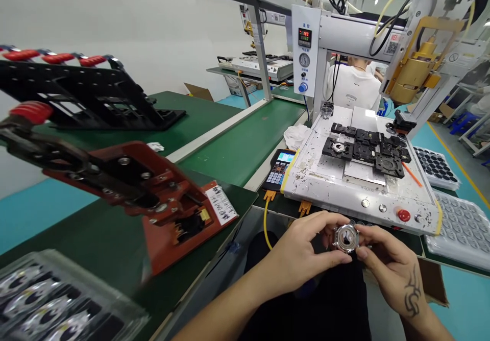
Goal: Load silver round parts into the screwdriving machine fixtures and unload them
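A shiny round metal watch case [346, 238] is held up over my lap, its open ring facing me. Thumb and fingers of my left hand [306, 246] pinch its left side. On the opposite edge, my right hand [386, 259] grips it the same way. In front of both hands stands a white benchtop machine [321, 190] with black fixtures [367, 147] on its bed. Another silver watch part [339, 147] sits in the left fixture.
At left are a red toggle-clamp jig [164, 244] and a clear tray [118, 300] of metal parts. A keypad controller [281, 170] lies beside the machine. Plastic trays [459, 223] stand at right. A green conveyor belt [245, 142] runs behind; a person [352, 86] sits beyond.
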Demonstrator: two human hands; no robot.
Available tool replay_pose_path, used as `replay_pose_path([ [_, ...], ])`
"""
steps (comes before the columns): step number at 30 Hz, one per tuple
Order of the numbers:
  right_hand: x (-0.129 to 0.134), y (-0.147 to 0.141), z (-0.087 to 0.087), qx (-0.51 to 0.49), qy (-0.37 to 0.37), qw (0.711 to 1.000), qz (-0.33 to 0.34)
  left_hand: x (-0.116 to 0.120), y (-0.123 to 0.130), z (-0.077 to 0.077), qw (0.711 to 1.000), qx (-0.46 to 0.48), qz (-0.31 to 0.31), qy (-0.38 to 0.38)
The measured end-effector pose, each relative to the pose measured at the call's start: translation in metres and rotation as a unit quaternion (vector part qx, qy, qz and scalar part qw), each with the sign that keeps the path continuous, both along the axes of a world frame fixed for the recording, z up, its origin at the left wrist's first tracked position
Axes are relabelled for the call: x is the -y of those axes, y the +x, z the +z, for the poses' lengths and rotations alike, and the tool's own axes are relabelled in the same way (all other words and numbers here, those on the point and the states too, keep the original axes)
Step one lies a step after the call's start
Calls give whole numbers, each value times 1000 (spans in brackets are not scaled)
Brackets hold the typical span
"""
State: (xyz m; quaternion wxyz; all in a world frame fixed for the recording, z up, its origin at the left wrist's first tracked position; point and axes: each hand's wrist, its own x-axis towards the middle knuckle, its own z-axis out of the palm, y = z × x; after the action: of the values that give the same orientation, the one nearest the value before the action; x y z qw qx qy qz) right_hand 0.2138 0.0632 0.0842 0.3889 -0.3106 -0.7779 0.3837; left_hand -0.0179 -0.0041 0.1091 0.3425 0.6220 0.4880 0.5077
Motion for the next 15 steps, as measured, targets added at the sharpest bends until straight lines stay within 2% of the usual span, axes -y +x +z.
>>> replay_pose_path([
  [7,-3,-1,1,9,12,1000,-1,3,-1,1,1000,0,0,5],
  [15,-2,-5,9,-14,18,1000,20,0,-2,-2,1000,-8,-4,16],
])
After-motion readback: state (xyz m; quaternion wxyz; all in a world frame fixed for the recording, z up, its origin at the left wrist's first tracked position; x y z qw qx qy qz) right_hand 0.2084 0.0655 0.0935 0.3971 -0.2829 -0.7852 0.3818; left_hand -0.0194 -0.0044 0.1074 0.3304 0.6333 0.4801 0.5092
